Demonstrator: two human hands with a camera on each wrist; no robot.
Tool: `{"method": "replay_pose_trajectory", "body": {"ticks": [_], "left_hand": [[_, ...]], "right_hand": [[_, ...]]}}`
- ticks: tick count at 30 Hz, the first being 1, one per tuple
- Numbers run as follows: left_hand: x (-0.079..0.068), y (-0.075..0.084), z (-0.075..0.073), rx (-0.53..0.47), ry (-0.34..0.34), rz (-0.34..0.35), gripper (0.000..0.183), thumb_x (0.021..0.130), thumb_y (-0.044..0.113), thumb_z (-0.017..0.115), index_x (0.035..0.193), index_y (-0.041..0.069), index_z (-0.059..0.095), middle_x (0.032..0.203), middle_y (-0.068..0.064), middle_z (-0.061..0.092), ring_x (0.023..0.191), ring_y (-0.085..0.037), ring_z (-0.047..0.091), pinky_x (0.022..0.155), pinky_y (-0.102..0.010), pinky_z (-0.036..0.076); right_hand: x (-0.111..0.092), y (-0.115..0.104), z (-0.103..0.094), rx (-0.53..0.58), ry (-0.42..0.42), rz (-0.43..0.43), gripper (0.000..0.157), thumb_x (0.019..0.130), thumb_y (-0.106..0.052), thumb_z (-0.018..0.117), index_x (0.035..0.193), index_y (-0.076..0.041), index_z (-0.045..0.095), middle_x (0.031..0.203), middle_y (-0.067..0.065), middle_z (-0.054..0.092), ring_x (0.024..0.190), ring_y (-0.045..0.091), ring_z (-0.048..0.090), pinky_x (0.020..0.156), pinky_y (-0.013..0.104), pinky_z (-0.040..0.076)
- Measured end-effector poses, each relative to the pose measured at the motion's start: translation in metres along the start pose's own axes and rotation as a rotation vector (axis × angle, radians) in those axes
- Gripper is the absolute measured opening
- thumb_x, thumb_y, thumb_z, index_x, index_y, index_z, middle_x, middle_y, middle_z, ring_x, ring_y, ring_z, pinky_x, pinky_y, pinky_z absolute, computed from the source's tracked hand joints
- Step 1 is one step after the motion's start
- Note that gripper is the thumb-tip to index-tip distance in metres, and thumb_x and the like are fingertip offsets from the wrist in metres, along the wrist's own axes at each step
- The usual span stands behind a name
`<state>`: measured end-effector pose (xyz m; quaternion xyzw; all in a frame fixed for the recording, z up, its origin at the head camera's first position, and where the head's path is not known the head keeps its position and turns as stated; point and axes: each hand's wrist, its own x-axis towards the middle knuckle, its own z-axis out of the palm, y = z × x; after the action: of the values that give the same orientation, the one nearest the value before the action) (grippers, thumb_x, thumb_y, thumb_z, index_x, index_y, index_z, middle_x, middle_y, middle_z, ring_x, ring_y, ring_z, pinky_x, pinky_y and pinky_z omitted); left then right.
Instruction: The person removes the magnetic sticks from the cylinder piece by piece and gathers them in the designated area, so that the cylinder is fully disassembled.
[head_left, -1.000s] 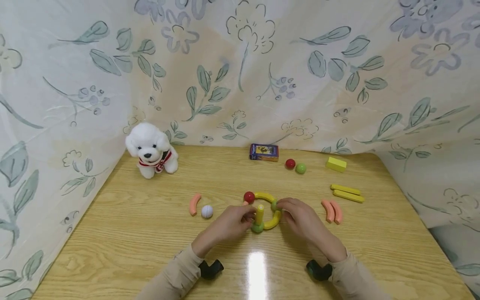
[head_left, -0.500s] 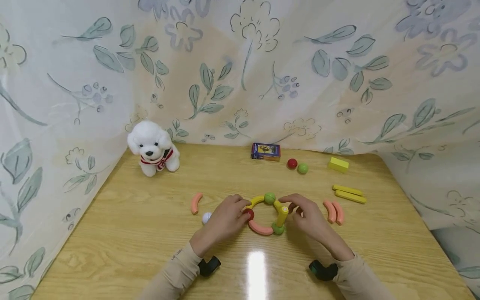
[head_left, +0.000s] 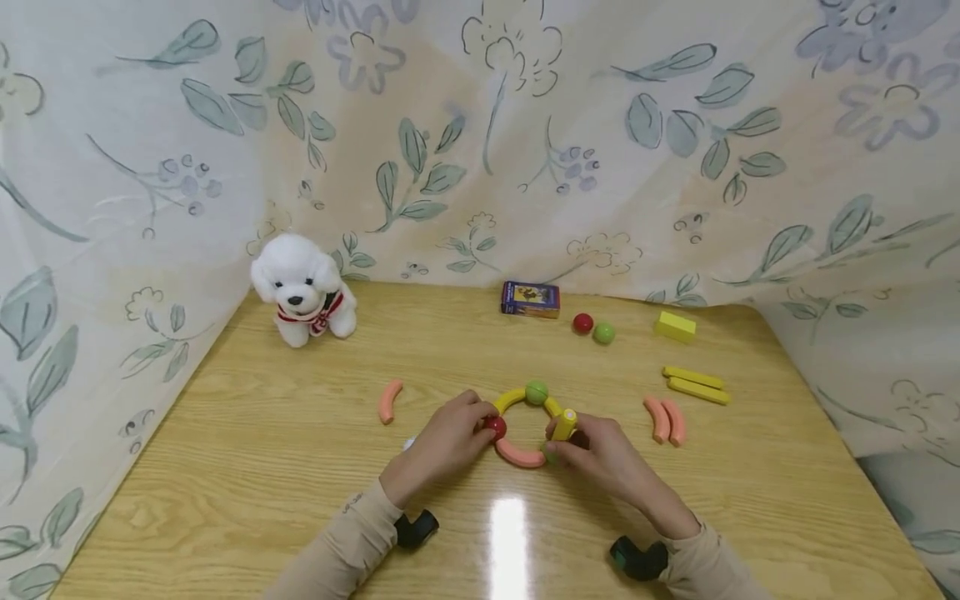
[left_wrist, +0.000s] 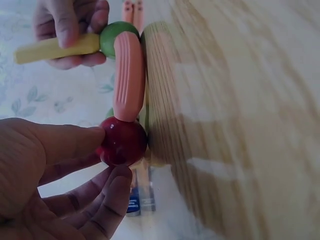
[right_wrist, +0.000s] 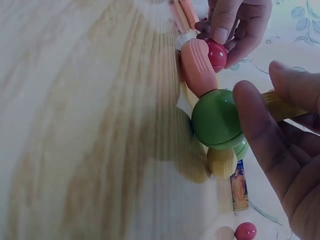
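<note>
A ring of curved yellow and pink sticks (head_left: 521, 454) joined by balls lies on the table between the hands. My left hand (head_left: 447, 440) pinches the ring's red ball (left_wrist: 123, 141) between thumb and fingers. At the ring's near right, a straight yellow stick (left_wrist: 57, 48) stands up from a green ball (right_wrist: 216, 119). My right hand (head_left: 609, 454) holds this yellow stick, thumb on one side and fingers on the other, with one fingertip against the green ball. Another green ball (head_left: 536, 392) joins yellow curved pieces at the far side. A white ball (head_left: 408, 443) is mostly hidden by my left hand.
One pink curved stick (head_left: 390, 402) lies left, two pink curved sticks (head_left: 664, 420) right. Behind those are two yellow sticks (head_left: 696, 385) and a yellow block (head_left: 676, 327). A loose red ball (head_left: 582, 323), green ball (head_left: 603, 333), small box (head_left: 531, 299) and plush dog (head_left: 302, 290) stand farther back.
The ring has turned, bringing the upright yellow stick from near the left hand to the right. The left hand has taken the red ball; the right hand has moved onto the yellow stick.
</note>
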<state>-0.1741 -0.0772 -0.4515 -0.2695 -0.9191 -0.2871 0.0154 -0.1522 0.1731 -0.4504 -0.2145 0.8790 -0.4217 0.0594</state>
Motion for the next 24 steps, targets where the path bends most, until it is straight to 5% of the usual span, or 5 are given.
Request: {"method": "replay_pose_trajectory", "body": {"ticks": [7,10,14,17,24], "left_hand": [[0.0,0.0,-0.002,-0.004,-0.004,-0.02,0.016,0.092,0.016,0.067,0.106,0.009,0.071,0.091,-0.002,0.059,0.076,-0.011,0.05,0.066,-0.023,0.043],[-0.001,0.0,-0.001,-0.002,-0.003,-0.024,0.017,0.092,0.017,0.067,0.106,0.009,0.071,0.091,-0.002,0.06,0.075,-0.01,0.049,0.066,-0.022,0.042],[-0.001,0.0,-0.002,0.006,-0.002,-0.033,0.017,0.093,0.018,0.066,0.108,0.01,0.07,0.094,-0.002,0.06,0.077,-0.01,0.05,0.067,-0.022,0.043],[-0.001,0.0,-0.002,0.02,0.004,-0.035,0.017,0.093,0.018,0.066,0.108,0.01,0.07,0.095,-0.002,0.061,0.078,-0.01,0.051,0.068,-0.022,0.044],[-0.002,0.0,-0.002,0.047,-0.015,-0.015,0.018,0.094,0.019,0.064,0.109,0.01,0.069,0.097,-0.003,0.061,0.078,-0.011,0.052,0.068,-0.023,0.045]], "right_hand": [[0.002,-0.006,-0.004,0.084,-0.01,-0.013,0.023,0.097,-0.023,0.061,0.106,-0.003,0.061,0.086,0.01,0.07,0.071,0.01,0.068,0.062,0.03,0.058],[0.001,-0.004,-0.012,0.026,0.037,-0.035,0.022,0.097,-0.019,0.061,0.109,-0.001,0.061,0.086,0.008,0.068,0.071,0.012,0.067,0.061,0.028,0.057],[-0.001,0.01,-0.04,-0.261,0.189,-0.06,0.016,0.093,-0.014,0.065,0.105,-0.002,0.065,0.091,0.007,0.06,0.068,0.01,0.055,0.057,0.022,0.047],[-0.005,0.032,-0.073,-0.5,0.295,-0.021,0.021,0.089,-0.011,0.071,0.105,0.0,0.064,0.094,0.013,0.06,0.071,0.015,0.055,0.059,0.029,0.046],[-0.025,0.081,-0.124,-0.801,0.352,0.074,0.033,0.075,-0.002,0.078,0.104,0.006,0.065,0.087,0.023,0.067,0.075,0.037,0.06,0.06,0.051,0.05]]}}
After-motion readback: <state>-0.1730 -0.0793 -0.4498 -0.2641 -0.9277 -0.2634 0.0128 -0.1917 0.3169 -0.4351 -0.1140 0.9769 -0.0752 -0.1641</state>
